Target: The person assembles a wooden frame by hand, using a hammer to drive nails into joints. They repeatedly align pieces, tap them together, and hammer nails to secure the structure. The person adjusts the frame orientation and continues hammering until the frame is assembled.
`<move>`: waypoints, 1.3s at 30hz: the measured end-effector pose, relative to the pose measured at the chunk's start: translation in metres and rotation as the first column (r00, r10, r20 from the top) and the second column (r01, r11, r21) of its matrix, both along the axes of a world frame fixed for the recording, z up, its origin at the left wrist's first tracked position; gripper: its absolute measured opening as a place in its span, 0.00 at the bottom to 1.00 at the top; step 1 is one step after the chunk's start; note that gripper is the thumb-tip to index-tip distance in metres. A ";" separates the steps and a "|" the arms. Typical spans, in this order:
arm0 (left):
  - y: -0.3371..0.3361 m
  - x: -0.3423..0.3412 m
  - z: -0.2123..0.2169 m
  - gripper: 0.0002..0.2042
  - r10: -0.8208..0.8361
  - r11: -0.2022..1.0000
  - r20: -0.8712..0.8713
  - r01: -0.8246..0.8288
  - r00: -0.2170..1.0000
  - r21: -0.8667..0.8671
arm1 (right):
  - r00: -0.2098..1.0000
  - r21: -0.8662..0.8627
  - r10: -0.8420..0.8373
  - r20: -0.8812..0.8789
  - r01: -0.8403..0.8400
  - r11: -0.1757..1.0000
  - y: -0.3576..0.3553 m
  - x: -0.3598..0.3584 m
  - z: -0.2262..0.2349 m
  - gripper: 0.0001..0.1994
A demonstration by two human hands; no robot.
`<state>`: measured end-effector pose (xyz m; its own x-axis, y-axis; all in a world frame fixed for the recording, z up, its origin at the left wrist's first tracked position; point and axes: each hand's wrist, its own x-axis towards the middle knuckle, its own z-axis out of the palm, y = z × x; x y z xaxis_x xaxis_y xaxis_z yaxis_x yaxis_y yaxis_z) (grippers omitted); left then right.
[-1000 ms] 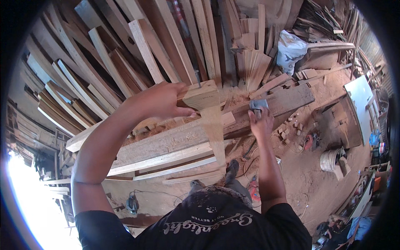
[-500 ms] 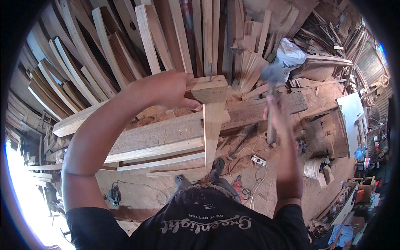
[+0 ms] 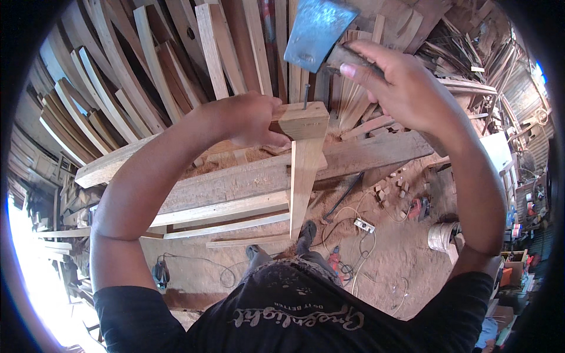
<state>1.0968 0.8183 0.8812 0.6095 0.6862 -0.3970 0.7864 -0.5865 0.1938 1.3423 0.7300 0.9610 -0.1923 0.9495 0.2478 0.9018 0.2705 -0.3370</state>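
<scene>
My left hand (image 3: 253,120) grips the left end of a short wooden block (image 3: 307,125), its thumb along the near side. A nail (image 3: 306,97) stands partly sunk in the block's top. Below the block, a pale tapering board (image 3: 303,182) reaches down toward my feet. Raised to the right and above the nail, my right hand (image 3: 406,88) is closed round the handle of a hatchet (image 3: 321,36) with a broad grey-blue metal head. The head is apart from the nail.
A thick beam (image 3: 235,179) crosses behind the board. Many planks (image 3: 212,53) lean at the back left. On the sawdust-covered floor lie a power strip (image 3: 364,225), cables and a red power tool (image 3: 419,208). A bucket (image 3: 441,236) stands at the right.
My right hand has lifted the hatchet up and to the left, from beside the block to above the nail. The block and my left hand have shifted slightly right in view.
</scene>
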 end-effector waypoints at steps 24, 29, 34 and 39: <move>0.003 0.007 0.002 0.32 -0.057 0.998 0.042 0.057 0.997 0.005 | 0.995 -0.139 -0.092 -0.032 0.087 0.987 0.004 0.027 -0.032 0.30; 0.004 0.020 0.003 0.31 0.006 1.000 0.001 -0.006 1.000 -0.001 | 0.789 -0.329 -0.315 -0.527 0.152 0.932 -0.027 0.027 -0.110 0.26; -0.005 0.031 0.018 0.31 0.037 0.997 -0.025 -0.038 0.999 -0.067 | 0.188 -0.315 -0.305 -0.934 -0.029 0.949 -0.042 -0.001 -0.192 0.25; -0.005 0.024 0.011 0.29 0.040 0.999 -0.011 -0.040 0.999 -0.037 | 0.070 -0.228 -0.228 -0.971 0.019 0.974 -0.052 -0.032 -0.199 0.25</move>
<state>1.1204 0.8132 0.8925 0.5777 0.6944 -0.4290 0.8111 -0.5471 0.2068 1.3106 0.6781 0.7623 0.2520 0.9677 -0.0116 -0.2682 0.0583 -0.9616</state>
